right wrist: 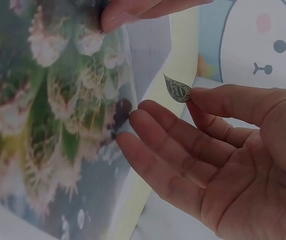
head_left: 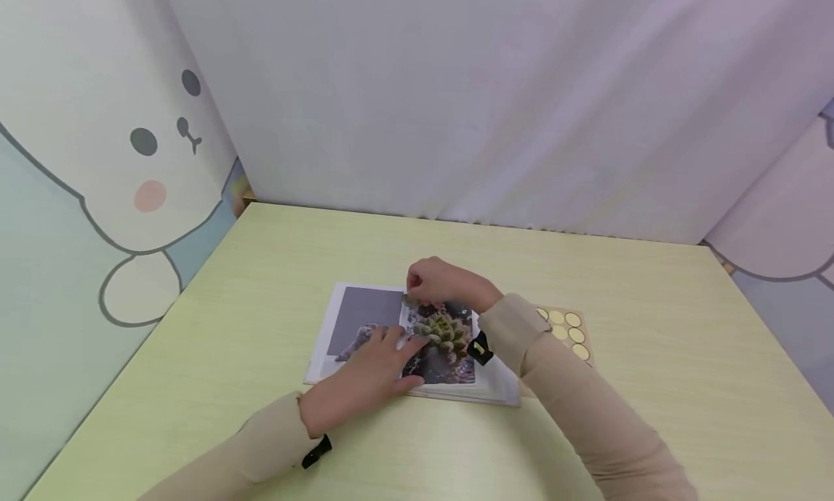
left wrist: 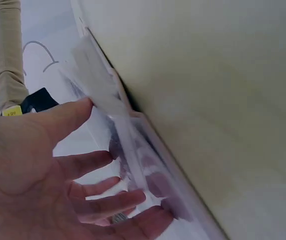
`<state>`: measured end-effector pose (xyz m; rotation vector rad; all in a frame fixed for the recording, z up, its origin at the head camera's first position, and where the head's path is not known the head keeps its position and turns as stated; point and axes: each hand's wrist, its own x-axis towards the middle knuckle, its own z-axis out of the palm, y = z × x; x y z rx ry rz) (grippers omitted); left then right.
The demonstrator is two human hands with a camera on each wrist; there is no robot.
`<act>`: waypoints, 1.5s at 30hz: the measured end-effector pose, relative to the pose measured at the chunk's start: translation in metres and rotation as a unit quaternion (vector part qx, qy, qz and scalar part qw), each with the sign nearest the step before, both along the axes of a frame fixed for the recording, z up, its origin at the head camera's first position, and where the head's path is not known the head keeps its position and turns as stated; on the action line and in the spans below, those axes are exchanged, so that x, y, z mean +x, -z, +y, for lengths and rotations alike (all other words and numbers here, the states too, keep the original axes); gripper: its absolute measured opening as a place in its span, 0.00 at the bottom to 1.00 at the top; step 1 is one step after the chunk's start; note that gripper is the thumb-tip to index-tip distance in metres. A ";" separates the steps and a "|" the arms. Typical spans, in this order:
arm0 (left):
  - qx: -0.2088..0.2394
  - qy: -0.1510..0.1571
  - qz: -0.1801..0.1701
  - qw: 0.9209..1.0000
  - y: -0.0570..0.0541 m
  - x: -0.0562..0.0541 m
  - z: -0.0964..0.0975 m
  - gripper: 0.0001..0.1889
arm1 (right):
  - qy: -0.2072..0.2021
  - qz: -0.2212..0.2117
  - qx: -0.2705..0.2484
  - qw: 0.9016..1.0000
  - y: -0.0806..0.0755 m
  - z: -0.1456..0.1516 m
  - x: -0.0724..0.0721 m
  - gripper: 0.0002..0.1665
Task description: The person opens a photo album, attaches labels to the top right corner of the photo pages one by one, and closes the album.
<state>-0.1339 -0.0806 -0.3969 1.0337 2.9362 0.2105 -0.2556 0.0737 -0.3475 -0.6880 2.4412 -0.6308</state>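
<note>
An open book or album lies on the table, with a photo of a succulent on its right page. My left hand rests across the middle of it, fingers spread over the pages. In the left wrist view, its fingers lie along glossy, clear-looking page layers. My right hand is over the top of the right page. Between thumb and index finger it pinches a small dark teardrop-shaped sticker with tiny lettering; the other fingers extend toward the photo.
A tan sheet with yellow round spots lies right of the book, partly hidden by my right sleeve. A pale curtain hangs behind the table. Cartoon-printed fabric flanks both sides.
</note>
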 end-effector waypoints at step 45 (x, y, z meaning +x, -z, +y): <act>-0.041 -0.027 -0.028 0.998 -0.011 0.001 0.010 0.28 | 0.096 -0.009 -0.016 0.995 0.026 -0.026 -0.026 0.08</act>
